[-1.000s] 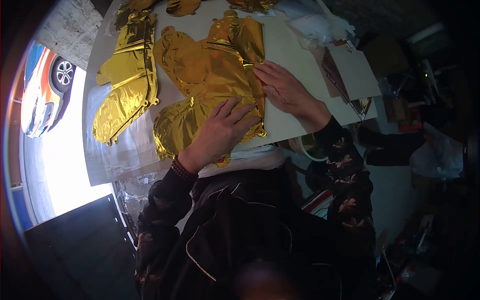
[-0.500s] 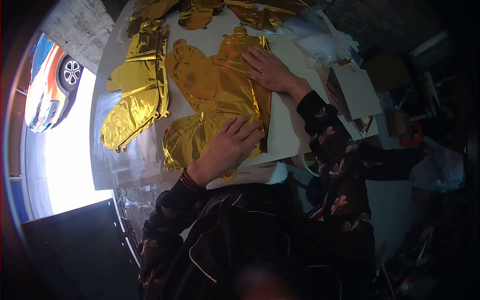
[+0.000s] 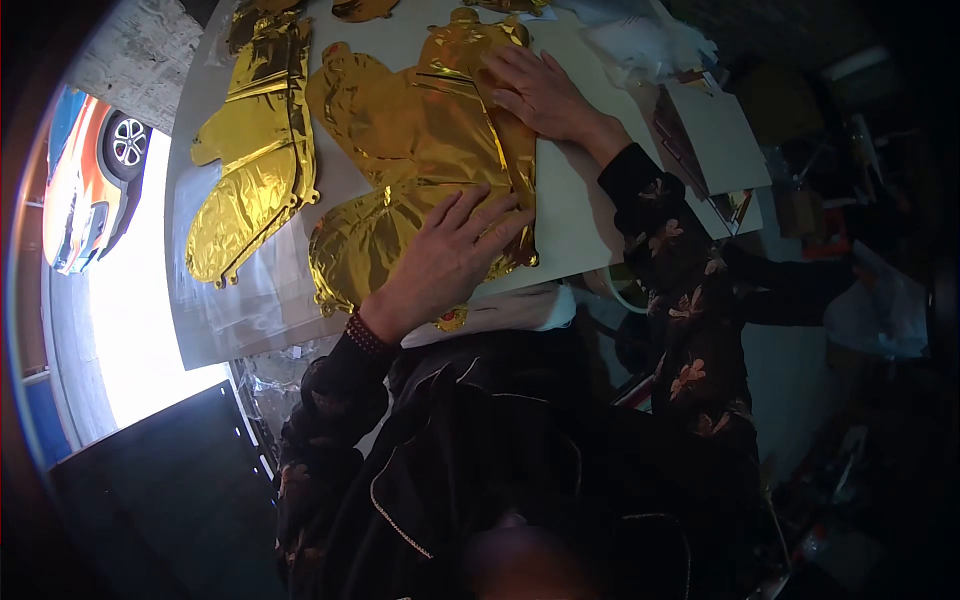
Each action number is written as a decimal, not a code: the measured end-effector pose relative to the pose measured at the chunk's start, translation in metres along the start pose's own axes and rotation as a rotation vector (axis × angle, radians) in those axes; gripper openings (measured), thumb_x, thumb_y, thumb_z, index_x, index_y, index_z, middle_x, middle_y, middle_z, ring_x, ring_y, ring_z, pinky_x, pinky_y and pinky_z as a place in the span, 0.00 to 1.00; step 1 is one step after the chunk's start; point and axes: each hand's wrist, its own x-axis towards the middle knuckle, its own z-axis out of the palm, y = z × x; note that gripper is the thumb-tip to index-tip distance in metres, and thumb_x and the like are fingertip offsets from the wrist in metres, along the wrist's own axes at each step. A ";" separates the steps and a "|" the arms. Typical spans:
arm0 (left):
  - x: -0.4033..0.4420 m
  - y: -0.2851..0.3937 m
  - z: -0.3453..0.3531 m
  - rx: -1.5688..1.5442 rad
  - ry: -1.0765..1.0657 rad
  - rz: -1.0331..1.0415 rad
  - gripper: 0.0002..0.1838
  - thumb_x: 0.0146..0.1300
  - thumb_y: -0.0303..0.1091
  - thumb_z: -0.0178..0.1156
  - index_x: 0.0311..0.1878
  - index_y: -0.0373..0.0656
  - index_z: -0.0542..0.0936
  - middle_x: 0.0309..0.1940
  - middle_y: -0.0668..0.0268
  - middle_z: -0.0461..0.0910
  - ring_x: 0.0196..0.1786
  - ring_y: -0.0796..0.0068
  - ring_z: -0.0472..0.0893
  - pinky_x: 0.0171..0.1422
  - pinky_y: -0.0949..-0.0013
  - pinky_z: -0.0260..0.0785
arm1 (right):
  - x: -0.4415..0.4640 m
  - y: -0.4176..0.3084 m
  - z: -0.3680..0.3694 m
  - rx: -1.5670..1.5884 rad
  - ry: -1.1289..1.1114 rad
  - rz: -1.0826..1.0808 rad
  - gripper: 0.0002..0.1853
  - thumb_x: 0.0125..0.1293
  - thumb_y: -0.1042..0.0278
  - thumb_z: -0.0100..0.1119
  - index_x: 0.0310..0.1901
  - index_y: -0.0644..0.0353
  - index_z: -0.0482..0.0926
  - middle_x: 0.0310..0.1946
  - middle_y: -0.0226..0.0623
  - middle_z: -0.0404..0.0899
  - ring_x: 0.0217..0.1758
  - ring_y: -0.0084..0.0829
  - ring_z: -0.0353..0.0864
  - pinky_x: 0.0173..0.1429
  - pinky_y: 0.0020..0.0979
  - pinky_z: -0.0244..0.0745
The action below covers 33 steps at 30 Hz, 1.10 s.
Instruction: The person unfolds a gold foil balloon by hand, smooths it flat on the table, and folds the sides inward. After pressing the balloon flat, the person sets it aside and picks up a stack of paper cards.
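A flat gold foil balloon (image 3: pixel 440 140) lies spread on the pale tabletop (image 3: pixel 585 215), its surface creased. My left hand (image 3: pixel 443 262) rests on its lower part with fingers extended and apart. Flat on the upper right edge of the same balloon lies my right hand (image 3: pixel 543 95), fingers stretched out. Under my left wrist a small gold tab with a red spot (image 3: pixel 452 318) hangs by the table's front edge. To the left, a folded gold foil balloon (image 3: pixel 255 150) lies by itself, touched by neither hand.
More gold foil pieces (image 3: pixel 365 8) lie at the far edge. Clear plastic bags (image 3: pixel 650 45) and a white card (image 3: pixel 715 140) sit at the right. A white roll-like bundle (image 3: pixel 520 312) is below the front edge. An orange car (image 3: pixel 90 185) stands outside at left.
The whole view has shifted, so the table appears higher. My right hand's fingers are a little more spread on the foil; my left hand stays on the lower part.
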 end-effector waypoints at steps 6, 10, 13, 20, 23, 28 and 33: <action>-0.001 -0.002 0.004 0.015 0.032 0.031 0.25 0.62 0.27 0.62 0.65 0.52 0.81 0.68 0.64 0.76 0.75 0.55 0.69 0.81 0.50 0.60 | -0.022 0.002 0.002 -0.026 -0.008 0.000 0.35 0.80 0.41 0.47 0.82 0.47 0.58 0.83 0.44 0.54 0.86 0.45 0.51 0.84 0.59 0.43; -0.002 -0.004 0.005 -0.004 0.056 0.035 0.26 0.60 0.26 0.63 0.64 0.52 0.82 0.68 0.64 0.76 0.75 0.56 0.70 0.80 0.51 0.61 | -0.023 0.004 0.007 -0.047 -0.004 0.019 0.37 0.79 0.40 0.48 0.82 0.45 0.57 0.83 0.45 0.53 0.86 0.46 0.51 0.84 0.59 0.42; -0.001 0.000 -0.005 0.131 0.046 0.032 0.24 0.63 0.31 0.65 0.64 0.51 0.82 0.68 0.64 0.76 0.76 0.56 0.69 0.80 0.51 0.61 | -0.023 0.001 0.001 -0.049 -0.039 0.033 0.38 0.78 0.38 0.49 0.82 0.45 0.57 0.83 0.44 0.53 0.86 0.47 0.50 0.84 0.59 0.42; 0.022 0.018 -0.009 0.003 0.000 0.047 0.35 0.64 0.45 0.68 0.74 0.46 0.71 0.75 0.63 0.69 0.80 0.57 0.63 0.82 0.54 0.59 | -0.021 0.001 0.001 -0.045 -0.041 0.030 0.40 0.76 0.34 0.49 0.82 0.45 0.57 0.83 0.43 0.53 0.86 0.45 0.50 0.85 0.58 0.42; 0.021 0.014 0.009 -0.035 -0.083 0.035 0.41 0.63 0.47 0.69 0.76 0.43 0.67 0.78 0.61 0.65 0.82 0.57 0.61 0.83 0.55 0.57 | -0.021 0.001 -0.001 -0.042 -0.051 0.043 0.42 0.75 0.30 0.48 0.82 0.46 0.58 0.83 0.42 0.54 0.87 0.42 0.48 0.86 0.57 0.40; 0.008 0.018 0.017 -0.059 -0.100 0.018 0.47 0.62 0.51 0.69 0.79 0.40 0.63 0.81 0.59 0.61 0.82 0.56 0.60 0.85 0.54 0.54 | -0.020 0.005 0.002 -0.042 -0.050 0.036 0.42 0.75 0.31 0.48 0.81 0.48 0.58 0.83 0.41 0.53 0.87 0.42 0.48 0.85 0.58 0.41; 0.007 0.020 0.016 -0.048 -0.108 0.017 0.47 0.63 0.52 0.68 0.79 0.39 0.62 0.81 0.58 0.61 0.83 0.55 0.60 0.85 0.52 0.54 | -0.009 0.021 0.001 -0.065 -0.063 0.068 0.42 0.77 0.31 0.46 0.82 0.49 0.56 0.83 0.39 0.53 0.87 0.41 0.48 0.85 0.59 0.42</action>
